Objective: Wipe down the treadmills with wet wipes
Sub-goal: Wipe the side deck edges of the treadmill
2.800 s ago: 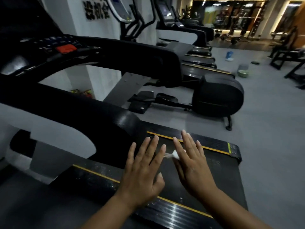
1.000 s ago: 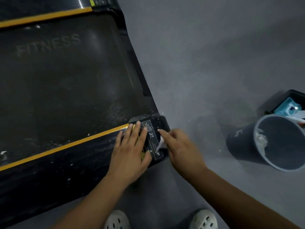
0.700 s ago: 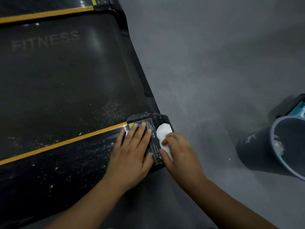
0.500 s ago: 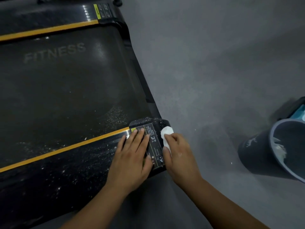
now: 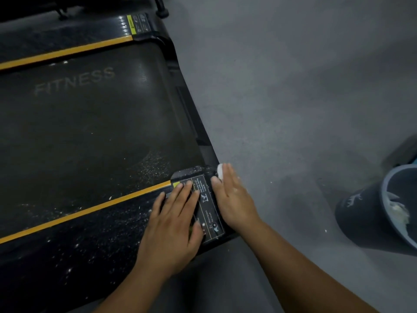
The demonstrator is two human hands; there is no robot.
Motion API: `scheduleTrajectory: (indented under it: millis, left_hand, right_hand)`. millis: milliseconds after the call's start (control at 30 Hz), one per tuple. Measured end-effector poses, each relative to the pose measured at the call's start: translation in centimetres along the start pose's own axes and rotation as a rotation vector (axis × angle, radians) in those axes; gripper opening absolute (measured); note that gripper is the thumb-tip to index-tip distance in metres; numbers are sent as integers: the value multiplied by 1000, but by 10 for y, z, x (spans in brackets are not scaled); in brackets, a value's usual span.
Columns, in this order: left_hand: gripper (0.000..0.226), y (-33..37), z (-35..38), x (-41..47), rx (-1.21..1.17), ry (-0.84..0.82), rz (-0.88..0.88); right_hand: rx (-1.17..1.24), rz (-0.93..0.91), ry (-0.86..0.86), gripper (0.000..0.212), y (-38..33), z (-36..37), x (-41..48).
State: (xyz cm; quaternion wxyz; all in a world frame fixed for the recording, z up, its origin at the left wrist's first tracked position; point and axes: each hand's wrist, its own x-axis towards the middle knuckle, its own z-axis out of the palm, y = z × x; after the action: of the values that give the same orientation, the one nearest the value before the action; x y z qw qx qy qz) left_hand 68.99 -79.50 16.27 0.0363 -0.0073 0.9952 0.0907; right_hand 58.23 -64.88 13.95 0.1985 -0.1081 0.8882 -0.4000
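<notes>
The black treadmill [image 5: 90, 123] fills the left of the head view, its belt marked FITNESS and its side rails edged in yellow. My left hand [image 5: 173, 222] lies flat with straight fingers on the near rear end cap [image 5: 206, 199]. My right hand [image 5: 232, 199] presses a white wet wipe [image 5: 219, 170] against the outer edge of that cap with straight fingers. Only a small bit of the wipe shows past my fingertips. White specks dot the near rail and the belt corner.
A dark grey bucket [image 5: 370, 215] with white crumpled wipes inside stands on the grey floor at the right. A dark box sits behind it at the frame's edge. The far rear end cap [image 5: 140, 24] is at the top.
My right hand has slid the wipe forward along the end cap's outer edge, and its fingers have straightened. My left hand has stayed flat on the cap.
</notes>
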Motion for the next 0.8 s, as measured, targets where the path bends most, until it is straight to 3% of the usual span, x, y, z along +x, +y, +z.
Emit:
scheduleTrajectory:
  millis: [67, 133, 233, 300, 467, 533, 633, 667, 800]
  left_hand:
    - [65, 0, 0, 0, -1, -5, -3]
    - [66, 1, -1, 0, 9, -6, -3]
    - [66, 2, -2, 0, 1, -6, -9]
    - [66, 2, -2, 0, 1, -9, -1]
    - [66, 2, -2, 0, 7, -5, -21]
    - [67, 3, -3, -1, 5, -10, -24]
    - [67, 4, -4, -1, -18, 2, -28]
    - [68, 4, -4, -1, -29, 1, -27]
    - [69, 3, -4, 1, -45, 3, -27]
  right_hand:
    - [-132, -166, -25, 74, 3, 1, -27]
    - [-132, -214, -42, 73, 26, 4, -47]
    - [136, 70, -45, 73, 35, 3, -14]
    - [111, 99, -51, 71, 21, 1, 9]
    - [-197, -311, -10, 64, 14, 1, -48]
    - [-178, -236, -16, 62, 28, 5, -56]
    - [-68, 48, -19, 62, 14, 3, -16]
    - [-108, 47, -1, 62, 6, 4, -6]
    - [-271, -245, 40, 65, -1, 13, -45]
